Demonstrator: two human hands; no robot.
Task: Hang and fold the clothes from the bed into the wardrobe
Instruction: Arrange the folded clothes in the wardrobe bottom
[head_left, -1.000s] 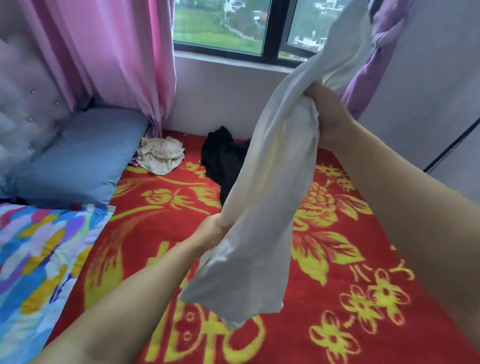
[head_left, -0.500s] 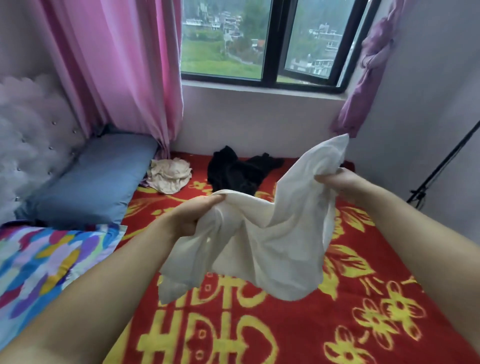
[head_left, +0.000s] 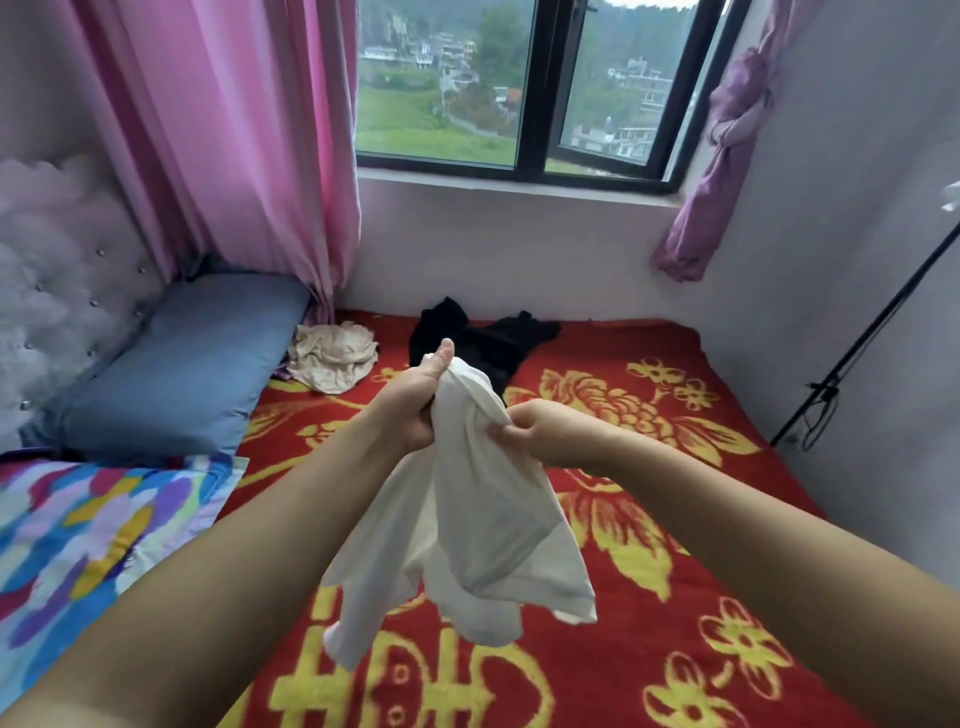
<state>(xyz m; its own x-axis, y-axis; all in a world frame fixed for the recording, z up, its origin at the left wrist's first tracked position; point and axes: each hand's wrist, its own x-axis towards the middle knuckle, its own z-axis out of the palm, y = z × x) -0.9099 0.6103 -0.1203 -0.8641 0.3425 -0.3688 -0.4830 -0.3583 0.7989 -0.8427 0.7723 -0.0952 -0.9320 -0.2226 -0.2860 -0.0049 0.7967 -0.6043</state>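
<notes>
Both hands up over the middle of the bed, left hand fisted round the white garment, right hand pinching its top edge — sorting it out, next find shoulders to fold or hang.

White garment hangs bunched above the bed, gripped at its top by both hands, lower part draping loose. Black garment and crumpled beige garment lie on the red-and-yellow blanket near the window wall, just apart from each other.
</notes>
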